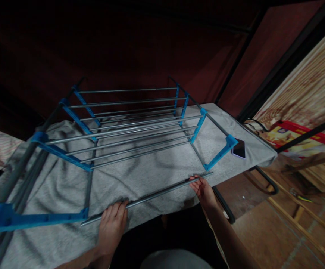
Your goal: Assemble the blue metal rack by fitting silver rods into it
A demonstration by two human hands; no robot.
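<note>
My left hand (pixel 113 223) is wrapped over a thin grey metal rod (pixel 159 193) near its left end. Toward the other end, my right hand (pixel 203 191) grips the same rod between thumb and fingers. It lies slantwise along the near edge of a grey cloth (pixel 156 172), in front of a partly built drying rack. Several grey crossbars (pixel 134 124) span the rack between blue plastic brackets. The front right bracket (pixel 219 154) and front left bracket (pixel 47 218) have no bar joining them. Both rod ends stick out past my hands, apart from the brackets.
A dark-screened phone (pixel 238 148) rests on the cloth at right. More grey tubes (pixel 29 183) lie on the left side. Beyond the covered surface are a red and yellow box (pixel 299 136), a wooden frame (pixel 296 215) on the floor and a dark red panel (pixel 140 48) behind.
</note>
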